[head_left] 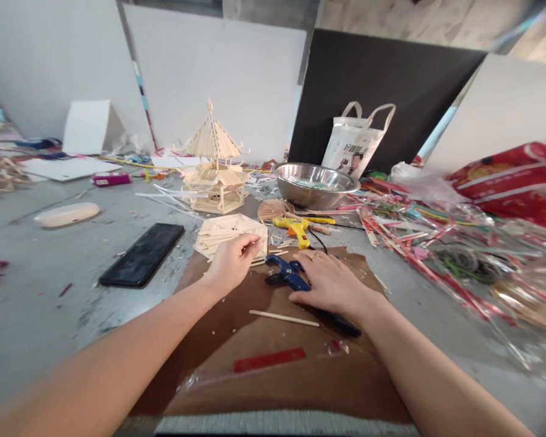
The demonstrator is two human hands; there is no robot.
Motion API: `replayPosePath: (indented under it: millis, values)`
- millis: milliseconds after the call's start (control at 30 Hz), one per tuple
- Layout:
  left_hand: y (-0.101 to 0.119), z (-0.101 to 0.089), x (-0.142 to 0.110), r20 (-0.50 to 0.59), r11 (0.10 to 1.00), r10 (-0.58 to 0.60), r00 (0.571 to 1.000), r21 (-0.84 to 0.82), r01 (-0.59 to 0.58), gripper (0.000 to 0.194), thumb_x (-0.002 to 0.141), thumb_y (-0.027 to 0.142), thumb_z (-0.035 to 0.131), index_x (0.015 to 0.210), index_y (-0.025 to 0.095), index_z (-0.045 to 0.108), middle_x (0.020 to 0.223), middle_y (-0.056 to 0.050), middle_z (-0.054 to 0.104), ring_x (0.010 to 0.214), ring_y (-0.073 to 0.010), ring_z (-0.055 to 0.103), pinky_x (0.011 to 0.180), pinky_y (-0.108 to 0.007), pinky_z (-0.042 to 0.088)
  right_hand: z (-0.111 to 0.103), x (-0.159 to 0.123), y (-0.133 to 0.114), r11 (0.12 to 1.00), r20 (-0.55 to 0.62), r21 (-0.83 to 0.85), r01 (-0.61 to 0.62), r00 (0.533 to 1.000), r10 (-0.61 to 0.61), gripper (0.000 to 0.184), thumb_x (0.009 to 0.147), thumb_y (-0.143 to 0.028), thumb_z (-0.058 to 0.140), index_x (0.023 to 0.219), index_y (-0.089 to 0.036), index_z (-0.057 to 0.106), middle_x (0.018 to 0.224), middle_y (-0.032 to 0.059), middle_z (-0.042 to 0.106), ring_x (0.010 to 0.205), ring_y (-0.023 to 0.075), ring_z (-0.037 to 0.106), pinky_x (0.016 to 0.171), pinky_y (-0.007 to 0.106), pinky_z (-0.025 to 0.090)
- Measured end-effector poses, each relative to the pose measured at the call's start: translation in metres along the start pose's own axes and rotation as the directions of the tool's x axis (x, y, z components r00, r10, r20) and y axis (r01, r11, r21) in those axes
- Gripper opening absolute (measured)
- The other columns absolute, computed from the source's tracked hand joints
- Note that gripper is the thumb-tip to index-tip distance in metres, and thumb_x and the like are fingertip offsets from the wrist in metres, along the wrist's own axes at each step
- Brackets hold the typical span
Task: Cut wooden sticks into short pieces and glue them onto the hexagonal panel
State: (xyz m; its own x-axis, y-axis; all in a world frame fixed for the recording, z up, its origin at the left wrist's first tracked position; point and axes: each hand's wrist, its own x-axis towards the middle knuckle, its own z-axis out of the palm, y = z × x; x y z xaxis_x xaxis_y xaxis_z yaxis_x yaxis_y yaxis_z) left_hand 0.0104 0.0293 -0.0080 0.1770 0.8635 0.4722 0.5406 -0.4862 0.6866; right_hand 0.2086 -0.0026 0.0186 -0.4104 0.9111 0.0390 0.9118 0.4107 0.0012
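My left hand [233, 262] is closed in a pinch over the near right edge of a flat hexagonal panel of thin wooden sticks [213, 232]. Whatever its fingertips pinch is hidden or too small to make out. Stretched out and palm down, my right hand [334, 280] rests over a blue hand cutter [287, 272], whose dark handle [343, 325] shows beneath the wrist. A single wooden stick [284, 318] lies on the brown sheet [255, 385] between my forearms. Just beyond the right hand is a yellow glue gun [295, 229].
A stick-built pagoda [216, 182] stands behind the panel, with a metal bowl [316, 185] to its right. At left lie a black phone [142, 255] and a white case [67, 214]. Red-and-white wrappers [404, 258] clutter the right side. A white bag [352, 145] leans behind the bowl.
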Motion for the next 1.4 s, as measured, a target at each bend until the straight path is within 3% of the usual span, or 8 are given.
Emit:
replayPosePath:
  millis: [133, 300, 433, 567, 700, 833, 967, 1400]
  values:
    - [0.001, 0.000, -0.001, 0.013, 0.999, 0.003, 1.000, 0.046, -0.004, 0.028, 0.075, 0.033, 0.041, 0.084, 0.014, 0.059, 0.078, -0.005, 0.061, 0.067, -0.0133, 0.053, 0.061, -0.022, 0.038, 0.002, -0.002, 0.011, 1.000, 0.159, 0.029, 0.000, 0.987, -0.005, 0.082, 0.056, -0.059, 0.050, 0.123, -0.015, 0.031, 0.127, 0.0131, 0.032, 0.113, 0.0293, 0.029, 0.088, 0.043, 0.022]
    - [0.003, 0.000, -0.001, 0.000, 0.999, 0.010, 1.000, 0.040, -0.010, 0.024, 0.075, 0.032, 0.043, 0.079, 0.014, 0.058, 0.074, -0.004, 0.060, 0.068, -0.0130, 0.051, 0.062, -0.022, 0.038, 0.000, -0.002, 0.009, 1.000, 0.155, -0.016, 0.021, 0.988, -0.018, 0.072, 0.053, -0.034, 0.056, 0.119, -0.014, 0.037, 0.114, 0.0136, 0.045, 0.100, 0.0277, 0.042, 0.082, 0.038, 0.028]
    - [0.005, 0.000, 0.000, 0.108, 0.980, -0.093, 0.990, -0.163, 0.110, 0.025, 0.074, 0.034, 0.042, 0.074, 0.013, 0.056, 0.062, -0.001, 0.055, 0.054, -0.0089, 0.047, 0.052, -0.020, 0.037, 0.000, -0.002, 0.001, 0.997, 0.081, -0.068, 0.045, 0.996, -0.039, 0.061, 0.051, -0.029, 0.054, 0.109, -0.012, 0.045, 0.100, 0.0127, 0.052, 0.089, 0.0252, 0.047, 0.072, 0.032, 0.034]
    - [0.009, -0.001, 0.001, 0.271, 0.827, -0.238, 0.933, -0.448, 0.341, 0.027, 0.075, 0.037, 0.041, 0.082, 0.013, 0.051, 0.063, 0.000, 0.054, 0.039, -0.0046, 0.039, 0.040, -0.019, 0.034, -0.001, -0.003, -0.002, 0.995, 0.063, -0.097, 0.040, 0.997, -0.034, 0.038, 0.055, -0.031, 0.049, 0.089, -0.016, 0.053, 0.085, 0.0090, 0.055, 0.076, 0.0225, 0.050, 0.056, 0.028, 0.034]
    - [0.008, -0.004, 0.004, 0.291, 0.762, -0.268, 0.918, -0.519, 0.387, 0.029, 0.076, 0.038, 0.037, 0.092, 0.015, 0.046, 0.070, -0.002, 0.056, 0.039, -0.0048, 0.041, 0.040, -0.019, 0.034, -0.002, -0.002, -0.003, 0.994, 0.053, -0.107, 0.030, 0.998, -0.025, 0.031, 0.059, -0.030, 0.047, 0.086, -0.017, 0.053, 0.083, 0.0085, 0.056, 0.073, 0.0214, 0.051, 0.056, 0.028, 0.034]
    - [0.004, -0.011, 0.005, 0.164, 0.972, -0.183, 0.969, -0.121, 0.204, 0.026, 0.077, 0.035, 0.036, 0.072, 0.014, 0.050, 0.057, 0.001, 0.051, 0.041, -0.0061, 0.037, 0.043, -0.019, 0.029, -0.003, -0.002, -0.003, 0.989, 0.058, -0.142, -0.030, 0.998, 0.039, 0.028, 0.058, -0.025, 0.047, 0.083, -0.015, 0.054, 0.082, 0.0098, 0.057, 0.075, 0.0227, 0.051, 0.058, 0.030, 0.036]
    - [0.001, -0.013, 0.003, 0.231, 0.938, -0.079, 0.970, 0.348, -0.006, 0.022, 0.075, 0.031, 0.038, 0.065, 0.016, 0.052, 0.058, -0.001, 0.053, 0.054, -0.0123, 0.046, 0.050, -0.022, 0.029, -0.003, -0.001, 0.000, 0.986, 0.041, -0.143, -0.081, 0.995, 0.088, 0.029, 0.059, -0.024, 0.047, 0.086, -0.016, 0.052, 0.082, 0.0098, 0.056, 0.076, 0.0240, 0.051, 0.057, 0.030, 0.036]
    - [0.002, 0.001, -0.004, 0.433, 0.799, -0.189, 0.881, 0.589, -0.118, 0.022, 0.076, 0.027, 0.035, 0.075, 0.016, 0.053, 0.075, -0.012, 0.060, 0.070, -0.0237, 0.056, 0.058, -0.031, 0.039, -0.013, 0.008, 0.004, 0.955, -0.138, 0.135, -0.264, 0.950, 0.282, 0.023, 0.063, -0.029, 0.043, 0.082, -0.019, 0.049, 0.072, 0.0040, 0.057, 0.062, 0.0175, 0.051, 0.051, 0.025, 0.032]
